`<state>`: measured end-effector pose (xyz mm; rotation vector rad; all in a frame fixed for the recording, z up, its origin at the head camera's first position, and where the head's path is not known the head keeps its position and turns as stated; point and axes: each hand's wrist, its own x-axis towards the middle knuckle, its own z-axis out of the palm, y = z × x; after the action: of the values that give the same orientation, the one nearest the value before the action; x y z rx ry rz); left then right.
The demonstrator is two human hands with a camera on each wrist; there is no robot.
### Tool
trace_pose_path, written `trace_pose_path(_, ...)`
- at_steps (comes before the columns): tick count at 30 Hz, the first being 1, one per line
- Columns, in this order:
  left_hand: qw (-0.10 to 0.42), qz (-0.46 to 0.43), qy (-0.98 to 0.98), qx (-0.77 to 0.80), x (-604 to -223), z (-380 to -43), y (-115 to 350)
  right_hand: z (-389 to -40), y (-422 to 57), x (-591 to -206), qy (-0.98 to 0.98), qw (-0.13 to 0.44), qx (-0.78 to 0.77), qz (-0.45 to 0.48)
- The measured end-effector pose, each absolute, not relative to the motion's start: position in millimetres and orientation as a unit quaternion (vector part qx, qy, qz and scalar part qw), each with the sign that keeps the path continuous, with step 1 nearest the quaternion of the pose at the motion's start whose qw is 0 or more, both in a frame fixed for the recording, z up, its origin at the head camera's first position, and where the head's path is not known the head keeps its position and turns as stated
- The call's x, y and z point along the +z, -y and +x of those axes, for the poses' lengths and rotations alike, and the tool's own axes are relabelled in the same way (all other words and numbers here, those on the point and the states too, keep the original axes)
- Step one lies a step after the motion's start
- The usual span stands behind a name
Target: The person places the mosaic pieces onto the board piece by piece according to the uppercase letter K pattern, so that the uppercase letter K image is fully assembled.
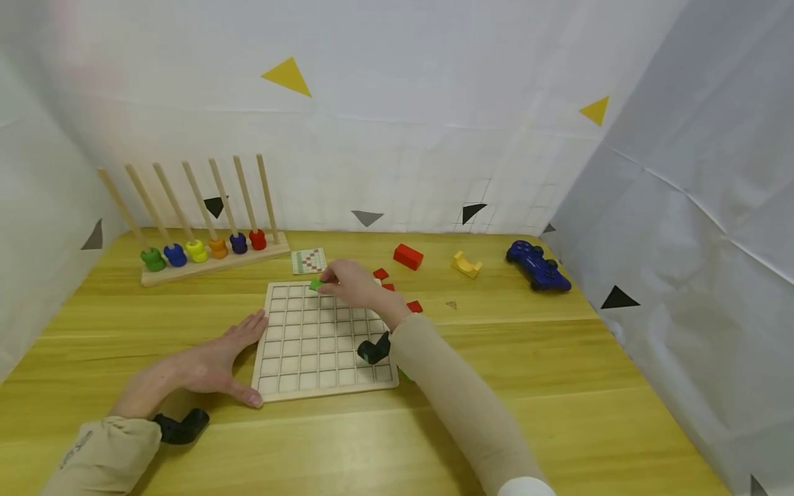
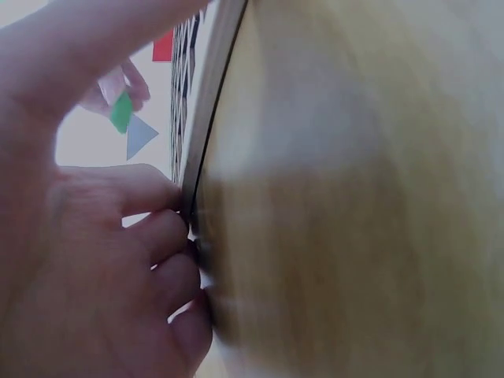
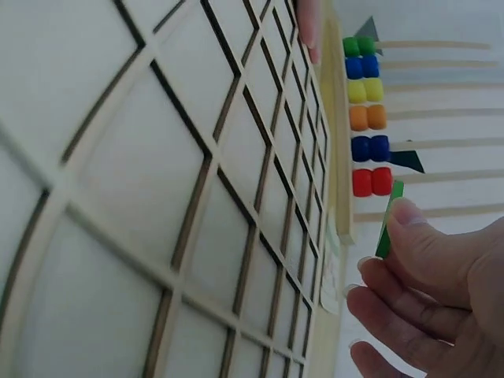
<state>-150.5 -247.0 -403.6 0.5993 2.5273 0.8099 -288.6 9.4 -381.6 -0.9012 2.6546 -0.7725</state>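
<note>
A pale wooden grid board (image 1: 325, 344) with square recesses lies flat in front of me. My right hand (image 1: 355, 284) pinches a green square tile (image 1: 316, 284) between thumb and fingers, over the board's far edge. In the right wrist view the green tile (image 3: 389, 220) stands on edge in the pinch, above the grid. My left hand (image 1: 214, 363) rests beside the board, fingers and thumb spread along its left edge. Seen from the left wrist, the fingers (image 2: 161, 236) touch the board's side.
Behind the board lies a small pattern card (image 1: 309, 261). A wooden peg rack (image 1: 214, 264) with coloured beads stands at the back left. Red tiles (image 1: 414, 306), a red block (image 1: 408, 256), a yellow curved block (image 1: 466, 264) and a blue game controller (image 1: 538, 266) lie to the right.
</note>
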Motion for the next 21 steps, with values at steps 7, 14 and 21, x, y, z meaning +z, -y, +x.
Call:
trace_pose_path(7,0.206,0.217,-0.909,0.29,-404.6,-150.3,246.3,-293.6,21.1,-389.5,-0.919,0.108,-0.199,-0.322)
trace_pose_path(14,0.202,0.218,-0.91,0.29,-406.5,-151.4,245.6,-296.0,32.4,-396.2,-0.926,0.097,-0.169,-0.322)
trace_pose_path(21,0.201,0.216,-0.909,0.293,-406.3,-151.6,247.6,-298.4,36.3,-399.6,-0.927,0.086,-0.16,-0.328)
